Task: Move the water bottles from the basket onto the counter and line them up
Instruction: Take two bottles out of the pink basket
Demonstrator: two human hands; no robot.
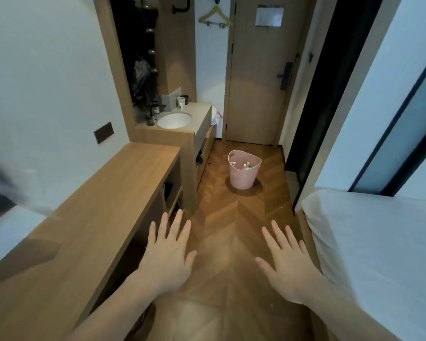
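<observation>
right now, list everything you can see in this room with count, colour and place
basket: one, pink, on the floor before the door
bottles: several, count unclear, white and green caps, inside the basket
counter: one, wood, along the left wall
sink: one, white, in the vanity beyond the counter
cups: two or so, white and dark, behind the sink
door: one, wood, far end
hanger: one, wood, hung left of the door
bed: one, white, right
left hand: open, fingers spread, holds nothing
right hand: open, fingers spread, holds nothing
</observation>
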